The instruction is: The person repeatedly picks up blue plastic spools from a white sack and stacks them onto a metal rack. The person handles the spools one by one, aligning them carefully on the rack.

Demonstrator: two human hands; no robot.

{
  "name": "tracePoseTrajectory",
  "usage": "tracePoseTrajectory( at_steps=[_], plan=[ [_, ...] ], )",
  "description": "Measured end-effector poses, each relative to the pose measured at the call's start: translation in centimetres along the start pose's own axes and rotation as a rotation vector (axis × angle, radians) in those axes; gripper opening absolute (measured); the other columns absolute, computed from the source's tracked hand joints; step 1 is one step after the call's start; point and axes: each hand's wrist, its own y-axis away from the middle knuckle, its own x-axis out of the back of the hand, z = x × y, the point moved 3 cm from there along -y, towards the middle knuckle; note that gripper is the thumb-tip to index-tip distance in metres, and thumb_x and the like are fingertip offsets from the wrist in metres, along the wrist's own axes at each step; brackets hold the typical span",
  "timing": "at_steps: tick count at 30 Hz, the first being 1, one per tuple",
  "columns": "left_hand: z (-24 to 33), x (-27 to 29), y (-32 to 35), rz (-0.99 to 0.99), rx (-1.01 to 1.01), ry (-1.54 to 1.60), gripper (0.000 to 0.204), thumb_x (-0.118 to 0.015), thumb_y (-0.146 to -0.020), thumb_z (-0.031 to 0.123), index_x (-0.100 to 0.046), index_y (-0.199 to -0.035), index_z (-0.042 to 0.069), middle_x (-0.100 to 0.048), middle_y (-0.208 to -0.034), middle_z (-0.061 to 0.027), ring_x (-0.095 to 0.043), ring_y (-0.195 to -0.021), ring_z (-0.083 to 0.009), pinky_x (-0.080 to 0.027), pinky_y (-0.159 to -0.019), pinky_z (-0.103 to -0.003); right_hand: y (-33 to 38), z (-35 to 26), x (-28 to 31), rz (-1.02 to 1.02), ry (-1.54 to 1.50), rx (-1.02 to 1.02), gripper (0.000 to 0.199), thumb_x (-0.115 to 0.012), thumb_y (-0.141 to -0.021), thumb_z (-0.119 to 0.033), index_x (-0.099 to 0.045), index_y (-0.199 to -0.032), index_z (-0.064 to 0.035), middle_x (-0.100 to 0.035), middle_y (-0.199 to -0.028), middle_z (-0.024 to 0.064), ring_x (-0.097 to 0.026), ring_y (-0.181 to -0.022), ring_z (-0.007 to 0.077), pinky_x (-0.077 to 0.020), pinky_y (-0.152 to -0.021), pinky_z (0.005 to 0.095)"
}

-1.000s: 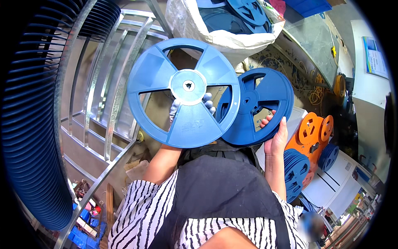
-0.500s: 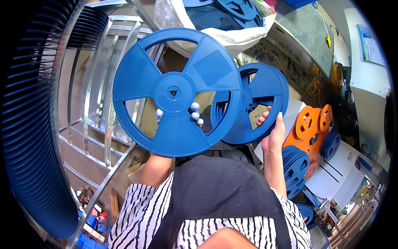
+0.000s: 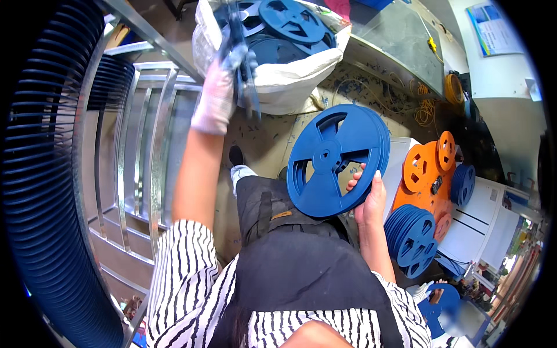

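My left hand [image 3: 216, 95], in a pale glove, reaches far forward at the upper left and grips a blue plastic reel [image 3: 251, 95]. That reel is turned edge-on and smeared by motion, at the near left rim of a white sack [image 3: 299, 81]. In the sack lie several blue reels [image 3: 293, 20]. My bare right hand [image 3: 371, 200] is closed on the lower right rim of a small stack of blue reels [image 3: 339, 194], held tilted above my lap. Its fingers show through an opening in the reels, with the thumb outside.
On the left, a metal rack [image 3: 156, 145] stands beside a long row of dark blue reels [image 3: 52, 191]. To the right an orange machine [image 3: 426, 180] carries orange discs and blue reels [image 3: 412, 238]. Another person's hand [image 3: 436, 294] is by a blue reel at the lower right.
My left hand has swung the reel from in front of me forward and left to the sack, turning it edge-on. The stack in my right hand has shifted slightly left and down.
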Motion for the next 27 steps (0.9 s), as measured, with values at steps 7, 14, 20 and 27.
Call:
tracePoseTrajectory(
  at_steps=[7,14,20,27],
  plan=[
    [-1.7,-2.3,-7.4,0.222,-0.062,-0.461,0.064,-0.06,-0.09,0.038,-0.038,-0.142,0.008,-0.043,-0.141,-0.0162,-0.039,-0.13,-0.0235,-0.031,-0.105,-0.031,1.7,-0.3,2.6,0.113,-0.099,0.059,0.044,-0.045,-0.098,-0.04,-0.053,-0.116,-0.0007,-0.062,-0.084,0.0081,-0.06,-0.07,0.0172,-0.0518,-0.065,0.0309],
    [-9.7,7.8,2.7,0.166,-0.139,-0.786,0.063,-0.057,-0.093,0.037,-0.037,-0.142,0.004,-0.042,-0.142,-0.011,-0.038,-0.13,-0.0199,-0.026,-0.109,-0.031,1.4,-1.5,5.9,0.013,-0.309,0.084,0.046,-0.041,-0.099,-0.043,-0.052,-0.115,-0.0011,-0.059,-0.078,0.0054,-0.057,-0.062,0.0127,-0.0484,-0.056,0.0274],
    [-11.6,11.4,9.9,0.343,0.033,-0.604,0.058,-0.06,-0.093,0.033,-0.041,-0.141,0.006,-0.042,-0.143,-0.0057,-0.035,-0.132,-0.0165,-0.022,-0.11,-0.033,0.2,-1.9,5.7,-0.158,-0.51,0.058,0.045,-0.041,-0.1,-0.042,-0.051,-0.113,0.0005,-0.055,-0.073,0.0041,-0.05,-0.054,0.0104,-0.0447,-0.05,0.0249],
    [-10.6,11.7,12.6,0.332,0.019,-0.508,0.049,-0.056,-0.095,0.028,-0.045,-0.139,0.009,-0.046,-0.139,-0.0053,-0.038,-0.13,-0.0161,-0.023,-0.109,-0.035,-0.8,-1.4,4.1,-0.313,-0.629,-0.056,0.044,-0.042,-0.1,-0.04,-0.05,-0.111,0.0013,-0.054,-0.073,0.0038,-0.05,-0.053,0.0097,-0.0439,-0.049,0.0237]
  ],
)
